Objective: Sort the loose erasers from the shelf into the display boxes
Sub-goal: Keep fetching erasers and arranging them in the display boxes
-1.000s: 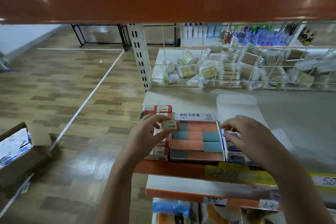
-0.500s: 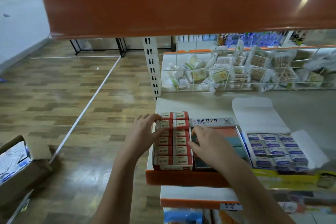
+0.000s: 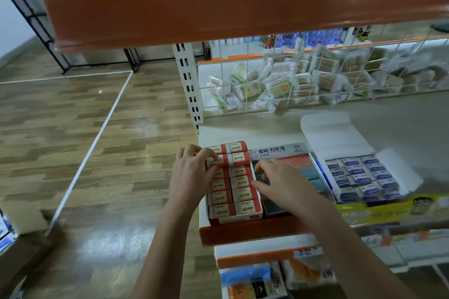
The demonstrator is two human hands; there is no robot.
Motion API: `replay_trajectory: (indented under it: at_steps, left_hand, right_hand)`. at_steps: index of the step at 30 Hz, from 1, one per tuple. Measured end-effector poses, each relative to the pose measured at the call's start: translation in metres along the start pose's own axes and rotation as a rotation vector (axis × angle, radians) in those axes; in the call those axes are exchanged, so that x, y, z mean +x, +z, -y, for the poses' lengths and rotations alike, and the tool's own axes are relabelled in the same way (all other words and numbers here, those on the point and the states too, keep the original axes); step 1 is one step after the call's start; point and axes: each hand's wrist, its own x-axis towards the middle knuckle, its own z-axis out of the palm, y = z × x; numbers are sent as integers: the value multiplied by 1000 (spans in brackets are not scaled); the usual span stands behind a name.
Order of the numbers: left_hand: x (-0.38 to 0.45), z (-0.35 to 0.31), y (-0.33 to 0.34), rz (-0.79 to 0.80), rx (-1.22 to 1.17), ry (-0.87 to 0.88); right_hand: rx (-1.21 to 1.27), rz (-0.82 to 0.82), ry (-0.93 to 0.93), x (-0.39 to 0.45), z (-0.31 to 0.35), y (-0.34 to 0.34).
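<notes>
Orange store shelving fills the frame, with the red-and-white eraser box (image 3: 234, 183) at centre. Your left hand (image 3: 192, 175) pinches a loose eraser (image 3: 220, 161) over the box's upper-left rows; lower it flat and aligned. Your right hand (image 3: 283, 183), fingers curled, rests in the coloured eraser box (image 3: 294, 177); whether it grips anything, I cannot tell.

**Legible print on the eraser boxes**

"2B" is printed on the sleeves of the red-and-cream erasers (image 3: 243, 195) packed in the left display box. On the raised flap of the middle box (image 3: 277, 150) the Korean words "로버 지우개" are read — with "48" in smaller print beneath. The remaining labels are blurred.
</notes>
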Motion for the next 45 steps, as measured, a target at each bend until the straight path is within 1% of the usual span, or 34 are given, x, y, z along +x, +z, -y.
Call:
replay_trajectory:
  at_steps: [5,8,11,14,19,22,25,28,34,40,45]
  left_hand:
    - [2,-12,1,-16,34,33]
    - [6,-33,3,-21,-27,89]
    - [15,-67,7,16,-62,178]
    - [22,-114,12,65,-115,280]
    - [15,-213,32,93,-228,467]
    - [3,-278,54,141,-231,589]
    - [-11,-342,83,205,-243,651]
    - [-20,-402,114,296,-275,643]
    - [-27,-492,164,375,-289,634]
    - [-13,-550,207,398,-256,624]
    - [34,-603,244,382,-320,532]
  right_hand:
    - [28,-40,-32,-5,0,-11]
    - [16,-135,-38,-14,-8,-26]
    - [-49,-261,-34,-27,-28,-47]
    - [-75,-328,24,-46,-60,-70]
    - [-132,-402,209,-102,-130,-114]
    - [-137,-418,305,-149,-173,-138]
    - [-134,-381,373,-199,-217,-158]
    - [-113,-382,416,-245,-260,-178]
    - [-111,-361,490,-302,-343,-210]
    - [-81,-432,497,-310,-406,-225]
    - [-52,-393,522,-293,-477,-248]
